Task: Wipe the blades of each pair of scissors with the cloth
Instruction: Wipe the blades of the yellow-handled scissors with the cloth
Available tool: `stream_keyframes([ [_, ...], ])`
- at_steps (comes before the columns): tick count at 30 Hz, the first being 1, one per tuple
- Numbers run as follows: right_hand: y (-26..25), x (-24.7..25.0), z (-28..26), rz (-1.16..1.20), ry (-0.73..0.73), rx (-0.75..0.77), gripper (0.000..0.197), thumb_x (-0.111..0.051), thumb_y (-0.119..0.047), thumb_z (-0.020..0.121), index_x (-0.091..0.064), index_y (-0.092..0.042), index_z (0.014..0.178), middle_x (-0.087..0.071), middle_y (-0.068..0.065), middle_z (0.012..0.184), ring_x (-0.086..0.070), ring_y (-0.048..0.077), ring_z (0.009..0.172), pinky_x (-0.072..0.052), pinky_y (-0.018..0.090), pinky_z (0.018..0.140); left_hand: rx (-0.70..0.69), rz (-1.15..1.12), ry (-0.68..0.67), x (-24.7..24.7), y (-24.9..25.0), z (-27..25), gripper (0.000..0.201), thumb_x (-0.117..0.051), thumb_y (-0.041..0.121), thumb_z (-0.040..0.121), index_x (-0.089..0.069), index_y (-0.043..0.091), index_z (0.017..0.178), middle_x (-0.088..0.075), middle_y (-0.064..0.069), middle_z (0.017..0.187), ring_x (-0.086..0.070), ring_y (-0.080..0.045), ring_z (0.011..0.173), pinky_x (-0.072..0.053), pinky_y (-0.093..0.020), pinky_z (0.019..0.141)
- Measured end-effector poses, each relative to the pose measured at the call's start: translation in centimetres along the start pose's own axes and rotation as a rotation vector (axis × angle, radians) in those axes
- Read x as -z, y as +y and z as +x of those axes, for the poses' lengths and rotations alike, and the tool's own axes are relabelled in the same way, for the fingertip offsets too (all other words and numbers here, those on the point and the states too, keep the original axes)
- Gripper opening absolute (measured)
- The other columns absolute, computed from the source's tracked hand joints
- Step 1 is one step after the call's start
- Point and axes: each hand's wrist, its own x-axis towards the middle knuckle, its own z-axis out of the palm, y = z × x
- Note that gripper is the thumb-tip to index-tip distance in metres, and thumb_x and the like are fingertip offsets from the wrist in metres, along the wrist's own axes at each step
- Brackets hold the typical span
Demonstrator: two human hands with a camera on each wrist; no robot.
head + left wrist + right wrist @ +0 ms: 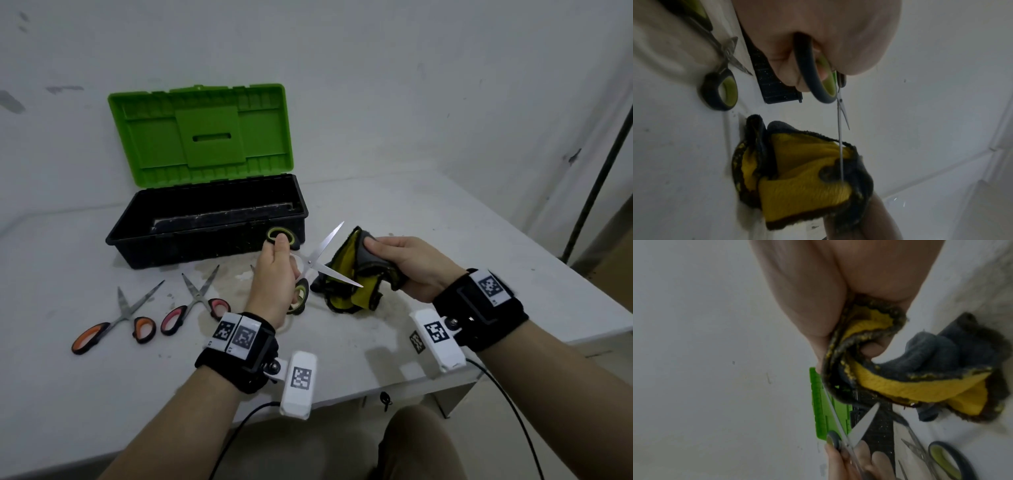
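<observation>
Above table, open scissors pointing rightward.

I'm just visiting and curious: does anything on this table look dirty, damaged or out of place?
Yes. The table has a brownish stain in front of the toolbox, and the cloth has dark, grimy edges. The scissors look intact.
</observation>
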Motion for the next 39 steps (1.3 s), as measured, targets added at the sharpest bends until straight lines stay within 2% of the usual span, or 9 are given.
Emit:
stream_keyframes([
  [6, 0.4, -2.1, 0.7, -0.014, 0.001, -0.047, 0.023, -0.069, -0.017, 0.087, -0.072, -0.001, 0.102, -0.072, 0.014, 0.087, -0.068, 0.02, 0.071, -0.057, 0.027, 0.065, -0.104, 0.108, 0.011, -1.7, -0.2, -0.1, 0.034, -0.03, 0.054, 0.103, -0.047, 0.03, 0.086, -0.049, 0.005, 0.07, -0.045, -0.022, 0.065, -0.039, -0.045, 0.068],
  [12, 0.4, -2.2, 1.4, 0.018, 0.087, -0.101, 0.016, -0.072, -0.018, 0.085, -0.07, -0.002, 0.09, -0.07, 0.016, 0.083, -0.066, 0.025, 0.071, -0.057, 0.031, 0.068, -0.147, 0.183, -0.02, -1.9, -0.2, -0.7, 0.032, -0.028, 0.049, 0.107, -0.046, 0.031, 0.086, -0.052, 0.006, 0.076, -0.051, -0.02, 0.074, -0.046, -0.043, 0.076],
  [18, -1.1, 0.8, 2.0, 0.085, 0.38, 0.099, 0.015, -0.063, -0.011, 0.092, -0.067, 0.002, 0.086, -0.069, 0.005, 0.06, -0.06, 0.016, 0.054, -0.046, 0.019, 0.044, -0.035, 0.031, 0.113, 0.4, 0.0, 0.2, 0.038, -0.029, 0.045, 0.108, -0.047, 0.019, 0.087, -0.043, 0.002, 0.066, -0.041, -0.016, 0.055, -0.037, -0.033, 0.053],
  [24, -2.8, 1.1, 0.2, -0.25, 0.213, 0.137, 0.018, -0.063, -0.017, 0.094, -0.067, -0.002, 0.084, -0.064, 0.002, 0.061, -0.056, 0.011, 0.048, -0.04, 0.018, 0.039, 0.013, -0.155, 0.338, 0.9, 1.0, 1.7, 0.034, -0.028, 0.046, 0.107, -0.047, 0.02, 0.096, -0.047, 0.003, 0.071, -0.045, -0.015, 0.056, -0.037, -0.027, 0.046],
  [28, -1.6, 1.3, 0.7, -0.364, 0.358, 0.185, 0.016, -0.064, -0.018, 0.093, -0.067, -0.003, 0.088, -0.058, 0.002, 0.061, -0.047, 0.01, 0.043, -0.033, 0.018, 0.036, 0.017, -0.17, 0.298, 0.2, 1.0, 1.5, 0.035, -0.028, 0.042, 0.109, -0.047, 0.014, 0.099, -0.046, 0.002, 0.069, -0.04, -0.013, 0.048, -0.034, -0.022, 0.037],
  [31, -1.0, 1.0, 1.7, -0.311, 0.39, 0.18, 0.01, -0.063, -0.013, 0.093, -0.067, -0.005, 0.099, -0.066, 0.006, 0.079, -0.063, 0.012, 0.062, -0.049, 0.017, 0.048, 0.014, -0.153, 0.258, -0.3, 0.4, 1.2, 0.033, -0.03, 0.044, 0.108, -0.049, 0.018, 0.097, -0.048, -0.001, 0.07, -0.042, -0.016, 0.05, -0.036, -0.025, 0.038],
  [34, 0.4, 0.3, 2.4, -0.486, 0.342, 0.094, 0.029, -0.064, -0.017, 0.092, -0.061, -0.01, 0.12, -0.067, 0.003, 0.096, -0.063, 0.012, 0.08, -0.051, 0.017, 0.061, 0.029, -0.18, 0.222, -0.7, 0.0, 1.3, 0.028, -0.034, 0.043, 0.106, -0.047, 0.022, 0.095, -0.048, -0.001, 0.07, -0.042, -0.016, 0.05, -0.035, -0.027, 0.04],
  [37, 1.8, -0.2, 2.7, -0.843, 0.356, 0.097, 0.043, -0.065, -0.036, 0.088, -0.06, -0.021, 0.127, -0.058, 0.007, 0.122, -0.058, 0.021, 0.108, -0.05, 0.033, 0.09, 0.042, -0.223, 0.221, -0.9, 0.4, 1.1, 0.021, -0.036, 0.039, 0.106, -0.046, 0.021, 0.101, -0.048, -0.001, 0.069, -0.041, -0.013, 0.046, -0.035, -0.026, 0.039],
  [39, 2.3, -1.0, 2.3, -1.02, 0.386, 0.122, 0.039, -0.062, -0.049, 0.082, -0.064, -0.034, 0.117, -0.053, 0.005, 0.123, -0.049, 0.026, 0.117, -0.044, 0.045, 0.099, 0.049, -0.241, 0.242, -0.9, 0.7, 1.0, 0.018, -0.036, 0.035, 0.106, -0.044, 0.019, 0.112, -0.05, -0.001, 0.07, -0.043, -0.012, 0.047, -0.035, -0.024, 0.038],
])
